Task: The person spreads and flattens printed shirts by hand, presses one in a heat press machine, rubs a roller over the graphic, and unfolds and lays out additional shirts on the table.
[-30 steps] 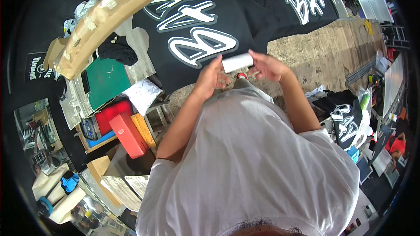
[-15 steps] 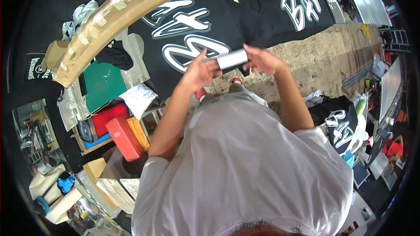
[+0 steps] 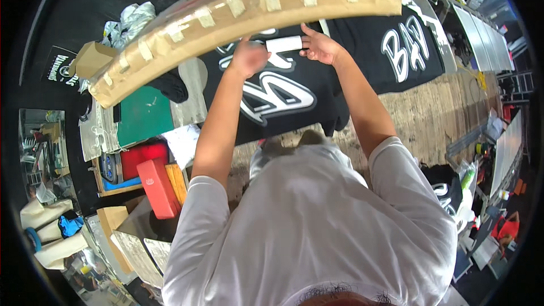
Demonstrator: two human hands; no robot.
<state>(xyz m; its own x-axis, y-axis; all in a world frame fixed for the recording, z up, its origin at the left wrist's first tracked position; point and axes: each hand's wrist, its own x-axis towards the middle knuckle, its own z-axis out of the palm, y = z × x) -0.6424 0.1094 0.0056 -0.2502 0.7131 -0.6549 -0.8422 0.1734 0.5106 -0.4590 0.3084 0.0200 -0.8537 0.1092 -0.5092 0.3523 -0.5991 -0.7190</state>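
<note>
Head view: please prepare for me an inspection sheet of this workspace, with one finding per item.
Surface: white-printed black fabric, spread out.
Job's things: white roll-like piece, over the fabric.
Clutter: coral box and green mat, left; long taped cardboard package, beyond.
Hands: right hand at the piece's right end; left hand blurred, grip unclear.
Cables: white cord beside the mat; type unclear.
Surroundings: brown floor; person in red, far right.

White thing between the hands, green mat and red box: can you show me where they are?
White thing (image 3: 284,44): head view, middle of its side.
Green mat (image 3: 145,113): head view, bare part of its top.
Red box (image 3: 157,189): head view, middle of its upper face.
</note>
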